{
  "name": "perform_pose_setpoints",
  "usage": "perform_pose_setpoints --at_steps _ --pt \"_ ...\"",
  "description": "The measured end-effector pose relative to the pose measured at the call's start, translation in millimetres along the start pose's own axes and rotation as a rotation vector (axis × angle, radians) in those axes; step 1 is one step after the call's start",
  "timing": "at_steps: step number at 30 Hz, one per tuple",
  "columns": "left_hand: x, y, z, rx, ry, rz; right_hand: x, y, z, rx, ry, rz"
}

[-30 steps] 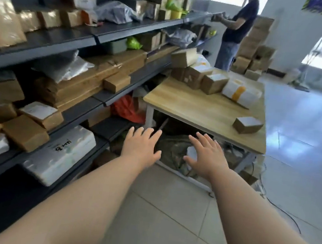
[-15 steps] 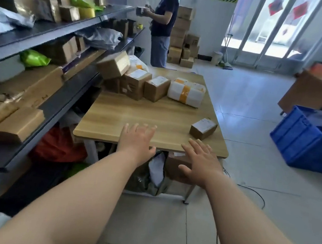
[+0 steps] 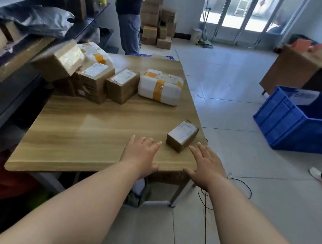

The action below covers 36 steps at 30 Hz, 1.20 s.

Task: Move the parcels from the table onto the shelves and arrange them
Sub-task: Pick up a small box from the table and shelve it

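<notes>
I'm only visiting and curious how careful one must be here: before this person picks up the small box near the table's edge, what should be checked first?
1. Hands free: the left hand and right hand are open and hold nothing. Ok.
2. Reach: the small box lies just ahead of both hands, near the edge of the table. Ok.
3. Box top: nothing is stacked on it. Ok.
4. Box weight: cannot tell.
5. Room on the shelves: the parts in view look crowded. Cannot tell.
6. Footing: a black cable trails beside the table. Not ok.
</notes>
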<state>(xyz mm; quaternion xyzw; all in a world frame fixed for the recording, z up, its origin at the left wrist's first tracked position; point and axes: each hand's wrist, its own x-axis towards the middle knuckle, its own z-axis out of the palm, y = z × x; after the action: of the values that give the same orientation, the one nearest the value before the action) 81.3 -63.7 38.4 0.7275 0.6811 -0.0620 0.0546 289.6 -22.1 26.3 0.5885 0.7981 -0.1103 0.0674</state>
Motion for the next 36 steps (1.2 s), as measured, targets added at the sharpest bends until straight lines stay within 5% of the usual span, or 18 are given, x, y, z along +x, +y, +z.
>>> perform_pose_setpoints --at_steps 15,31,36 --pt "159 -21 22 -0.085 -0.124 -0.046 168 34 -14 0.030 -0.105 0.001" --pt "264 -17 75 -0.238 -0.266 0.154 241 52 39 0.512 -0.130 0.397" --pt "284 -3 100 -0.415 -0.410 0.025 258 59 48 0.617 -0.185 0.458"
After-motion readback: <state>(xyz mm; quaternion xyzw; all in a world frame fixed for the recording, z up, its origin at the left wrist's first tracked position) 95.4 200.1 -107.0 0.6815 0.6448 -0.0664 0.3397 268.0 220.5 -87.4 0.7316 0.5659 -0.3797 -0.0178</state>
